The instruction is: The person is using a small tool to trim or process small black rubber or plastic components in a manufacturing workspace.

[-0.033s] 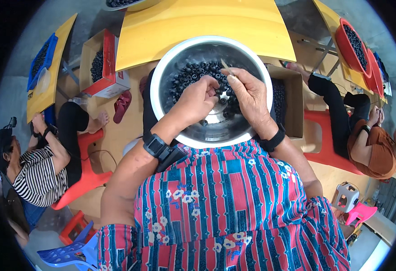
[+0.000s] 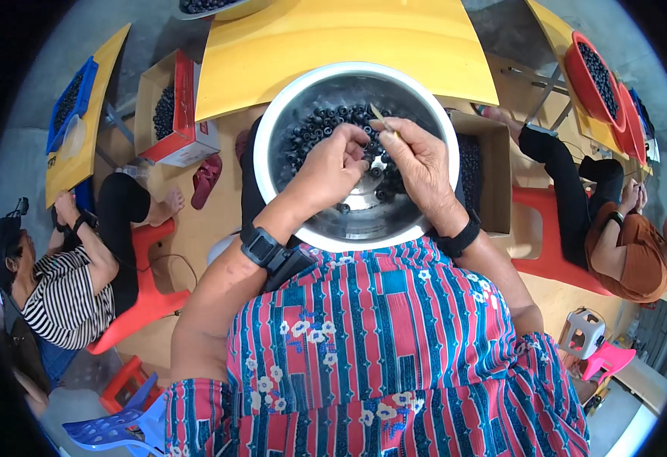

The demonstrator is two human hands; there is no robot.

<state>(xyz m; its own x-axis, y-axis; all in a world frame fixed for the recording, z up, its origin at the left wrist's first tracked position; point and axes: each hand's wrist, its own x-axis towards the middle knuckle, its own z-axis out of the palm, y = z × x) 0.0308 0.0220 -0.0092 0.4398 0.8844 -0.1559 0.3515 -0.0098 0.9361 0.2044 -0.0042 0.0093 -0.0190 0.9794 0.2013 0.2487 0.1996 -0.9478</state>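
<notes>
Small black rings (image 2: 326,126) lie heaped in a steel bowl (image 2: 280,114) on the person's lap, under both hands. The left hand (image 2: 333,167) pinches one ring between fingertips; the right hand (image 2: 421,164) grasps a thin stick (image 2: 383,118), its tip just beside the left fingers. The bowl's far rim lies against a yellow bench (image 2: 333,46). Around it are a concrete floor, boxes (image 2: 170,107) of rings, red chairs and seated people. Both forearms reach up from the lower edge, wrists bent inward, each with a dark band.
</notes>
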